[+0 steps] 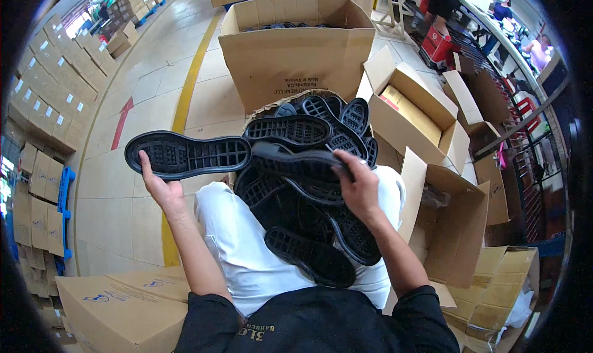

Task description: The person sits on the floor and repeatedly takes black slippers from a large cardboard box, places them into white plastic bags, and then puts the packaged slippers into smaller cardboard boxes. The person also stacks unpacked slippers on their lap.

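Observation:
My left hand [162,189] grips a black shoe sole [185,156] near one end, its ribbed, hollow inner side facing up. In my right hand [358,183] is a second shoe sole [296,163], tilted on its edge, its tip close to the first one. Beneath both lies a heap of black soles [287,129] in a cardboard box between my knees. One loose sole [312,257] rests across my lap against the white trousers.
Beyond the heap stands a large carton [290,63] with dark things inside. Open cartons [411,109] crowd the right, beside a roller conveyor [531,198]. A closed carton [123,303] sits at lower left. Stacked boxes [55,84] line the far left, past a yellow floor line [185,100].

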`<state>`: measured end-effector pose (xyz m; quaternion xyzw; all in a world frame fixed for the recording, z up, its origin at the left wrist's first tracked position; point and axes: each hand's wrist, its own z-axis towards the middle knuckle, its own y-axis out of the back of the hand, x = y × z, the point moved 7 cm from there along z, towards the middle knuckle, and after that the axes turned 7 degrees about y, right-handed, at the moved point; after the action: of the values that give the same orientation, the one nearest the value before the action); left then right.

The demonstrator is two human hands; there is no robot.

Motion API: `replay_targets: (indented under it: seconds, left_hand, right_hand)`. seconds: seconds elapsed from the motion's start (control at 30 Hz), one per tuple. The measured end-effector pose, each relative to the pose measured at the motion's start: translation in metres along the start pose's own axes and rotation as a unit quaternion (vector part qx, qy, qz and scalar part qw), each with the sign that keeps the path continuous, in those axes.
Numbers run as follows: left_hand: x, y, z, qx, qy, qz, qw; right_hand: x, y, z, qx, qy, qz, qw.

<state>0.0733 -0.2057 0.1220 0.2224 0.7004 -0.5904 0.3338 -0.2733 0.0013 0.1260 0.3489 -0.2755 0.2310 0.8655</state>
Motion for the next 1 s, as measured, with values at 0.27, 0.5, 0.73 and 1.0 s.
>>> replay_targets:
  seconds: [0.27, 0.5, 0.73, 1.0]
  left_hand:
    - [0.089, 0.003, 0.023, -0.023, 0.053, -0.148, 0.987]
    - [0.241, 0.009, -0.031, -0.037, 0.308, -0.040, 0.950]
    - [0.213, 0.008, -0.051, 0.030, 0.366, 0.158, 0.917]
    - [0.194, 0.022, -0.037, -0.025, 0.278, 0.359, 0.891]
  right_hand:
    - [-0.102, 0.050, 0.002, -0.338, -0.175, 0.233, 0.895]
    - [-0.124, 0.011, 0.003, 0.016, -0.175, -0.095, 0.980]
    - [-0.208, 0.024, -0.007, -0.170, -0.385, 0.217, 0.881]
    - [-0.235, 0.024, -0.009, -0.299, -0.330, 0.266, 0.855]
